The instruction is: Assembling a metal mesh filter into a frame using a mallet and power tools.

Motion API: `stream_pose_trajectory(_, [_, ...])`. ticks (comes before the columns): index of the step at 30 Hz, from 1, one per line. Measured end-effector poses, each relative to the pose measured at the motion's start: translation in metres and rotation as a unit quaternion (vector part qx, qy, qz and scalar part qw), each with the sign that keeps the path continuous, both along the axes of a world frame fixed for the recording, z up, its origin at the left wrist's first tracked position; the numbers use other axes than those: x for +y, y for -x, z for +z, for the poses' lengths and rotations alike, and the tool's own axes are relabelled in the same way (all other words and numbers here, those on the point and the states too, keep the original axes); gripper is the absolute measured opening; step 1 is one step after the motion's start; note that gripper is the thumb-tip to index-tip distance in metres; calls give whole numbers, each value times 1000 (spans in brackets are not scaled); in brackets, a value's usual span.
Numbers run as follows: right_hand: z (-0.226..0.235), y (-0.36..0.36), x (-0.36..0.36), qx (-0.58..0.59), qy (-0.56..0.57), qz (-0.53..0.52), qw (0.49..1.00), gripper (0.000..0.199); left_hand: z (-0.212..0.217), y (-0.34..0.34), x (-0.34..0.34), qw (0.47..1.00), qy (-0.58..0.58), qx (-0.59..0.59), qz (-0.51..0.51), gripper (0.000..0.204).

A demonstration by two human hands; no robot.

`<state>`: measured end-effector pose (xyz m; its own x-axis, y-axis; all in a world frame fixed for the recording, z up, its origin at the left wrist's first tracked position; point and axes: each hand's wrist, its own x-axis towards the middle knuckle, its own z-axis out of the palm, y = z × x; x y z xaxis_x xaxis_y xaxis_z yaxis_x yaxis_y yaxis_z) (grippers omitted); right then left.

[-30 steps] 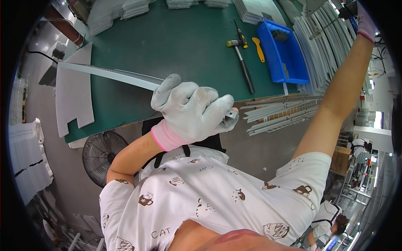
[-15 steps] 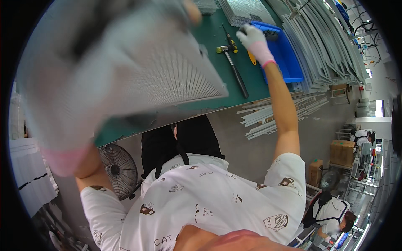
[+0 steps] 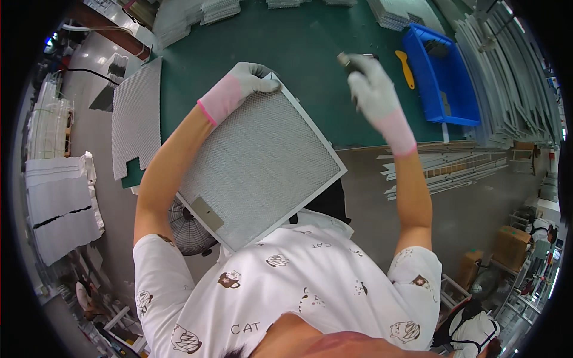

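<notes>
A framed metal mesh panel [image 3: 256, 161] stands tilted on one corner, turned diamond-wise between the table edge and my shirt. My left hand [image 3: 248, 83], in a white glove with a pink cuff, grips its upper corner, the thumb on the mesh face. A small grey-beige plate [image 3: 207, 213] sits at the panel's lower left edge. To the right of the panel my right hand [image 3: 375, 89], gloved alike and a little blurred, is closed around a hammer [image 3: 344, 59]. Only the hammer's head end shows past the fingers; its handle is hidden.
A blue bin [image 3: 444, 77] holds dark pieces at the right of the green table [image 3: 298, 48], with a yellow-handled tool [image 3: 406, 68] beside it. A loose mesh sheet [image 3: 137, 113] lies at the left. Frame strips [image 3: 501, 77] are stacked far right; a fan [image 3: 188, 230] stands below.
The panel has come down from close before the camera to the table edge, still in my left hand. My right hand has left the bin and taken up the hammer from the table.
</notes>
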<state>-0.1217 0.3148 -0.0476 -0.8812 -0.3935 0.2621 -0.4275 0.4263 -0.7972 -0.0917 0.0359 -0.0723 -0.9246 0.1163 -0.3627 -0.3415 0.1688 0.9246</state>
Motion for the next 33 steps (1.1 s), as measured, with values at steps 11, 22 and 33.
stream_pose_trajectory(11, [11,-56,-36,155,-257,30,953,15,1,-5,6,997,73,-2,27,33])
stream_pose_trajectory(22, [33,-54,-58,236,-391,63,887,13,-6,-4,1,996,77,-4,42,34])
stream_pose_trajectory(33, [-17,-72,-54,186,-285,40,940,13,-5,-21,17,986,157,-17,57,31])
